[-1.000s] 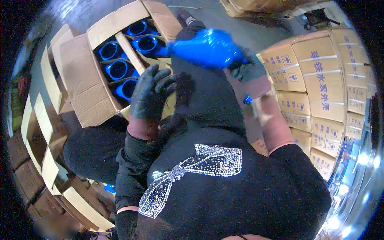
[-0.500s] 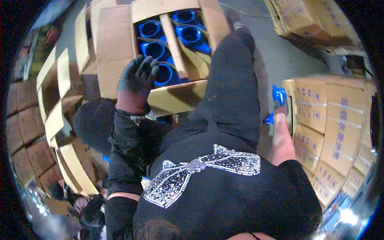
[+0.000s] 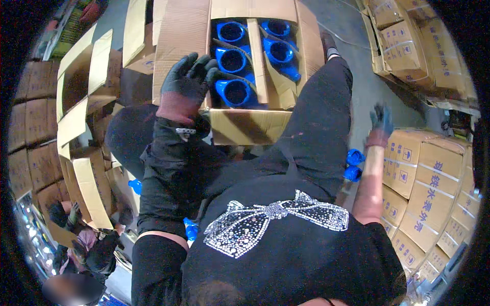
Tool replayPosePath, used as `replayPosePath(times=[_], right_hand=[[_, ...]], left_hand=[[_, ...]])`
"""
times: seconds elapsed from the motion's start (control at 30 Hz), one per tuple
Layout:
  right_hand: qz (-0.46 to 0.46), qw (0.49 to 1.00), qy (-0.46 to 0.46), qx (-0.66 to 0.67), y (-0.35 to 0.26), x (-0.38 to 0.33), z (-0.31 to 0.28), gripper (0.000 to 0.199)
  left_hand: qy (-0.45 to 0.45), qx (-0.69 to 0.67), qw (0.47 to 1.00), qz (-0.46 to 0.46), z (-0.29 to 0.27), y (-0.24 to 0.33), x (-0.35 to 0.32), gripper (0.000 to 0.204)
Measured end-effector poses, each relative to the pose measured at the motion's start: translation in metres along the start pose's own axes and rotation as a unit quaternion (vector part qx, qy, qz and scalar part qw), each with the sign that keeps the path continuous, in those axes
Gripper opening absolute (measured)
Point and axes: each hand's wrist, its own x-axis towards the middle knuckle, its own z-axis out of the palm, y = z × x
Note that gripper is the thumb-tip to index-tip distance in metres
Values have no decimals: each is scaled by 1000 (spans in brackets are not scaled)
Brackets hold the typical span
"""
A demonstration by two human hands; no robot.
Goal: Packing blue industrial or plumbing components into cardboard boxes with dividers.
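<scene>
Several strapped cardboard cartons stand stacked along the right side of the grey floor, and brown cartons are piled along its left side. Nearer on that left side, some opened boxes have their flaps raised. At the lower left a co-worker in dark sleeves is partly in view. In front of the seated person, beside the inner side of the right leg, an open carton has its flaps folded outward. A long cardboard divider runs through it from the far edge toward the near edge. The left hand, in a dark glove, is over the carton's left edge, its fingers loosely bent and released; whether they touch the cardboard I cannot tell. The right hand, also gloved and blurred, is well apart from the carton, near the top left corner of the strapped stack, its fingers stretched out and released. Five blue round-mouthed housings sit in the carton, three along its left edge and two toward its far right corner. Two small blue pieces lie below the right hand, between the leg and the stack
</scene>
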Motion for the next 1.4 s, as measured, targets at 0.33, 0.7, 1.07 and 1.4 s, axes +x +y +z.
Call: replayPosePath(times=[0.33,0.7,1.07,1.4], right_hand=[[-198,671,-574,-426,-16,-143,275,34],[-146,692,-552,-442,8,-123,277,21],[-250,852,-408,-213,-81,-116,260,15],[44,850,-521,-68,-157,-146,239,33]], left_hand=[[-46,2,992,114,4,-2,2,36],[-52,41,986,151,-3,-10,-2,35],[-22,228,958,175,-3,-40,12,32],[-237,-93,947,-193,18,-71,-1,52]])
